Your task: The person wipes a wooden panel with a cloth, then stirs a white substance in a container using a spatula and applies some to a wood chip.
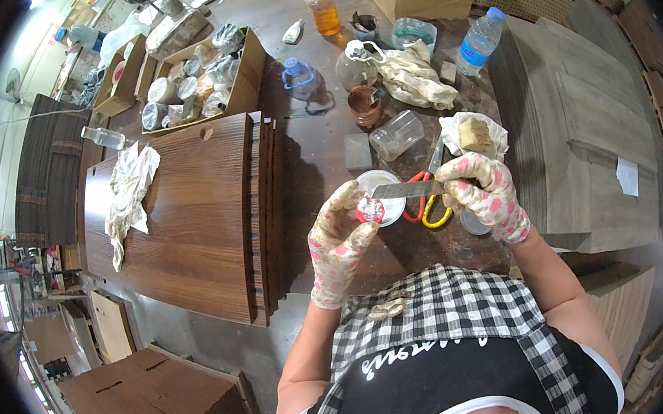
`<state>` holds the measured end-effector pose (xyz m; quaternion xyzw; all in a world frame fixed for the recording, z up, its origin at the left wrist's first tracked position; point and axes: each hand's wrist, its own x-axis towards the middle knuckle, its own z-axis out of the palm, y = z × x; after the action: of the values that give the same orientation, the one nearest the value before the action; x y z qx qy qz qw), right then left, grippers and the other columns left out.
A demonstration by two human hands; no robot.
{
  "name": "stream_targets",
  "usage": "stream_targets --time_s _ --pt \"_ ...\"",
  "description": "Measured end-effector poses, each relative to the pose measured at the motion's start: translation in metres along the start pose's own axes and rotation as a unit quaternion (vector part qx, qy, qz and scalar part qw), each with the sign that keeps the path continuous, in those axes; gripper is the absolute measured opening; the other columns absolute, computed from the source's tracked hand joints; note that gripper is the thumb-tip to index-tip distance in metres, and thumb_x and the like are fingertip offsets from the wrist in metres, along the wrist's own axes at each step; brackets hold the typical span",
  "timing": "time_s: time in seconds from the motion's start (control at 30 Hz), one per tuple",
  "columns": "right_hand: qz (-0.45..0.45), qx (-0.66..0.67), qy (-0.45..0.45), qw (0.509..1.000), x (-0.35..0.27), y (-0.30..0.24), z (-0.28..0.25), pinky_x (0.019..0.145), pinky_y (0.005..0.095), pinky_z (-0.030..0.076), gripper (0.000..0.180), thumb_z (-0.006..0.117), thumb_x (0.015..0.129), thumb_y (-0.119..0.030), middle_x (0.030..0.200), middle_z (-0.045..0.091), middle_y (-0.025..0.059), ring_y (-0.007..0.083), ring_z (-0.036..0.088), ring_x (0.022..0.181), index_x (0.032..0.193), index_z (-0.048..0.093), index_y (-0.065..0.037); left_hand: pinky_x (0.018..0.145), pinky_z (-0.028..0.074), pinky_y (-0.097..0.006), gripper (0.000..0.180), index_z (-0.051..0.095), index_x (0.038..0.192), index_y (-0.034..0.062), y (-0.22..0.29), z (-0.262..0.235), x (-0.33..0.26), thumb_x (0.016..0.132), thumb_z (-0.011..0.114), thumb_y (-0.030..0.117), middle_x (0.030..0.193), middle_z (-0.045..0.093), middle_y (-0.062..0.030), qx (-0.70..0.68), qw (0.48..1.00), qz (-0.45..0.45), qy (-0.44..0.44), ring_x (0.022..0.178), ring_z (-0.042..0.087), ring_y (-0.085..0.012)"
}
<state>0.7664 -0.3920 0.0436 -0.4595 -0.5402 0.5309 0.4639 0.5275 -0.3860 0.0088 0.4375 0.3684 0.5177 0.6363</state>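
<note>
My gloved right hand pinches one end of a flat grey metal blade, whose other end reaches toward my left hand. Between the thumb and fingers of my gloved left hand is a small round red-and-white piece, like a lid or tin; its exact kind is unclear. Below the blade on the table lies a white round lid or dish. Scissors with red and yellow handles rest beside my right hand. Both gloves are white with pink spots and stained.
Ahead stand a clear jar on its side, a grey block, a brown cup, a rag and a water bottle. Stacked brown boards are at left, grey boards at right. A carton holds several jars.
</note>
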Motion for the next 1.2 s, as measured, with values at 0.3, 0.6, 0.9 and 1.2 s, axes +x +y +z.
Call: stream_targets --time_s 0.3,0.6,0.9,1.2 --pt "-0.116 -0.085 -0.023 0.989 0.008 0.007 0.006 0.063 0.0261 0.048 0.018 0.055 0.081 0.004 0.083 0.064 0.0085 0.0143 0.061 0.07 0.098 0.061 0.001 0.08 0.051 -0.03 0.044 0.052 0.117 -0.0025 -0.002 -0.001 -0.002 0.078 0.069 0.008 0.103 0.062 -0.0108 -0.009 1.0 -0.027 0.004 0.092 0.062 -0.0181" --pt "-0.237 -0.177 -0.023 0.955 0.013 0.011 -0.006 0.062 0.0319 0.05 0.012 0.059 0.08 -0.001 0.082 0.065 0.0104 0.0242 0.064 0.071 0.092 0.062 -0.002 0.078 0.052 -0.03 0.042 0.053 0.116 -0.0028 -0.001 -0.001 0.0 0.078 0.068 0.007 0.101 0.063 -0.0118 -0.01 1.0 -0.028 -0.005 0.089 0.063 -0.0188" --pt "-0.188 -0.132 -0.023 0.973 0.015 0.023 -0.001 0.062 0.0251 0.048 0.018 0.054 0.083 0.003 0.079 0.064 0.0077 0.0133 0.061 0.07 0.099 0.061 0.0 0.081 0.05 -0.03 0.041 0.051 0.115 -0.0017 -0.004 -0.001 0.004 0.078 0.068 0.009 0.102 0.061 -0.0111 -0.027 0.998 -0.042 0.024 0.09 0.062 -0.0183" --pt "-0.11 -0.195 -0.011 0.975 0.018 0.003 0.008 0.061 0.0271 0.049 0.011 0.057 0.081 -0.002 0.076 0.064 0.0101 0.0152 0.063 0.067 0.091 0.062 -0.002 0.08 0.049 -0.027 0.043 0.051 0.117 -0.0003 -0.006 -0.025 -0.002 0.079 0.068 0.011 0.108 0.059 -0.0103 -0.015 0.998 0.0 0.067 0.091 0.06 -0.0156"
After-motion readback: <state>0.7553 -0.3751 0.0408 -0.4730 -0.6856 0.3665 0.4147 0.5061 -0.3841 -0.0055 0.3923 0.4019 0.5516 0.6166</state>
